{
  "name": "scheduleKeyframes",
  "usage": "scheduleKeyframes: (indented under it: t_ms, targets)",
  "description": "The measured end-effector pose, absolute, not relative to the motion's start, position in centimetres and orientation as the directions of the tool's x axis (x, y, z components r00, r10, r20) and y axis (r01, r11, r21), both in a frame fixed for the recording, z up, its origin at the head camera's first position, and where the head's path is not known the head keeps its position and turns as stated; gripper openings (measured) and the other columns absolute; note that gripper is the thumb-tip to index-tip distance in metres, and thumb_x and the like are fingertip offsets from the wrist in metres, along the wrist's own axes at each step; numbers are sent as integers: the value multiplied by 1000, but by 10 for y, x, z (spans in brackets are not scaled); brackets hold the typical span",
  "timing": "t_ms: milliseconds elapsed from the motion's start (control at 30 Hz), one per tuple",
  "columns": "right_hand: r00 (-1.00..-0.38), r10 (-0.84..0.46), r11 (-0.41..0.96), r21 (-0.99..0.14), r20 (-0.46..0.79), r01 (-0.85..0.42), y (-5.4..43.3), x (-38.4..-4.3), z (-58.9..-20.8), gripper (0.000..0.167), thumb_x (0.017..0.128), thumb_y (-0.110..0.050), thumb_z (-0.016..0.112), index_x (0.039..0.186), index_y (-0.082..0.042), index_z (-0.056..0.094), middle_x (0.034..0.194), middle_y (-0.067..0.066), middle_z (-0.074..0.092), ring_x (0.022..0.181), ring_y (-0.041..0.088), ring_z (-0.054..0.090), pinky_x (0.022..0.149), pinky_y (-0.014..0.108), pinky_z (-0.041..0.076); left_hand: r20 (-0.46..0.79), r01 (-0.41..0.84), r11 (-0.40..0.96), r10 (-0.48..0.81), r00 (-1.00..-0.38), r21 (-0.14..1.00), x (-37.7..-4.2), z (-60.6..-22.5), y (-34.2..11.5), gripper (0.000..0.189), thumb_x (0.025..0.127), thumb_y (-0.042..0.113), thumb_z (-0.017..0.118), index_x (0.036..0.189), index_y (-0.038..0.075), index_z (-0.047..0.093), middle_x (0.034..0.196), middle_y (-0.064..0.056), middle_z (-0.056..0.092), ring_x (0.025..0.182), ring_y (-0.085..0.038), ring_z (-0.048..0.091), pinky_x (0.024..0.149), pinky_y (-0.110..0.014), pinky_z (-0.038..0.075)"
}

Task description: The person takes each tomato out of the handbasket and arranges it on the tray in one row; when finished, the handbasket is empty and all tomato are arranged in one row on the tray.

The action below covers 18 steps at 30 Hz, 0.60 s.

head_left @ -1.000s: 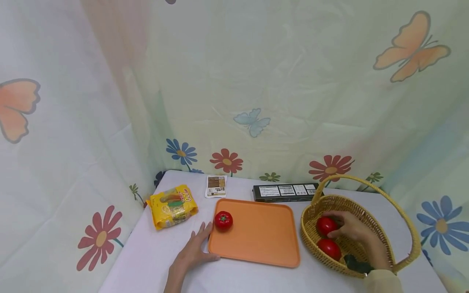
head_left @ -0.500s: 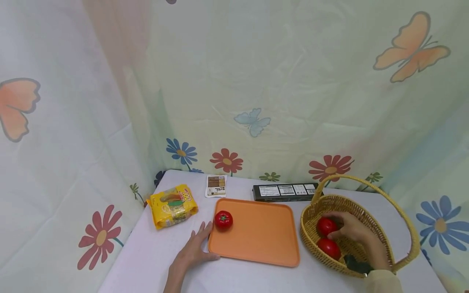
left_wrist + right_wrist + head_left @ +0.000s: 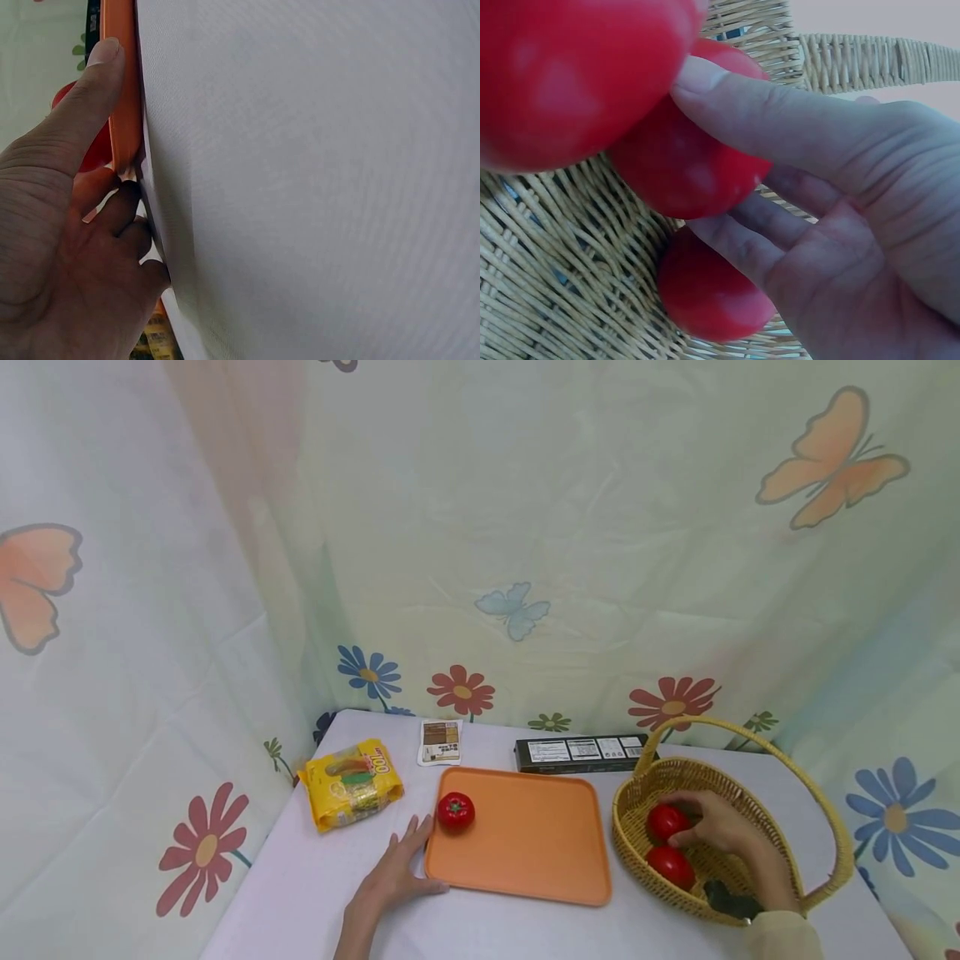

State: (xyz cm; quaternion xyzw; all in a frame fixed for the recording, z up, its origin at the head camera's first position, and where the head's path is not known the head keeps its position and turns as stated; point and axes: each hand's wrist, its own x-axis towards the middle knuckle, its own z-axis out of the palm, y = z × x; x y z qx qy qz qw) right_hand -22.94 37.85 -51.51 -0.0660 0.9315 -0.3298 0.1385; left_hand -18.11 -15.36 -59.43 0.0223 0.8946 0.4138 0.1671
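My right hand (image 3: pixel 716 822) reaches into a wicker basket (image 3: pixel 628 852) at the right and grips a red tomato (image 3: pixel 697 169) between thumb and fingers. Another tomato (image 3: pixel 671 867) lies closer to me in the basket. The right wrist view also shows a lower tomato (image 3: pixel 712 292), which the hand hides in the head view. At the left, my left hand (image 3: pixel 392 875) lies by the corner of an orange tray (image 3: pixel 532 847), fingers spread and extended. Its thumb touches the tray's edge (image 3: pixel 127 112). One tomato with a green top (image 3: pixel 456 812) sits on the tray's left side.
A yellow snack bag (image 3: pixel 352 783) lies left of the tray, and a small white-and-brown packet (image 3: pixel 440 742) lies behind it. A long black box (image 3: pixel 577 752) stands behind the tray. Something dark green (image 3: pixel 731 902) is in the basket's near end, below the arched handle (image 3: pixel 795 770).
The head view has turned slightly to the right. Both hands, the tray, the basket and the tomatoes keep their places.
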Motion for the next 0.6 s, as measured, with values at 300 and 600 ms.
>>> scheduleKeyframes:
  t_ms: [300,600]
  targets:
    - [-962,-198,787,-615,-186,-43,375,-226,-507,69,80,-14,96,138,8,65,128,28,69,116,47,64,94,61,63,-283,-98,662,178,-942,743,-182,-598,-155,116,75,36,100,170,23,36,179,-15,22,160,-60,8,123,-82,20]
    - [-970,-187,795,-604,-159,-54,370,-219,-497,72,79,-22,97,137,7,66,124,25,72,111,42,68,92,59,65,-282,-96,661,181,-942,745,-182,-597,-154,115,76,35,99,170,22,35,179,-16,23,161,-58,8,123,-81,19]
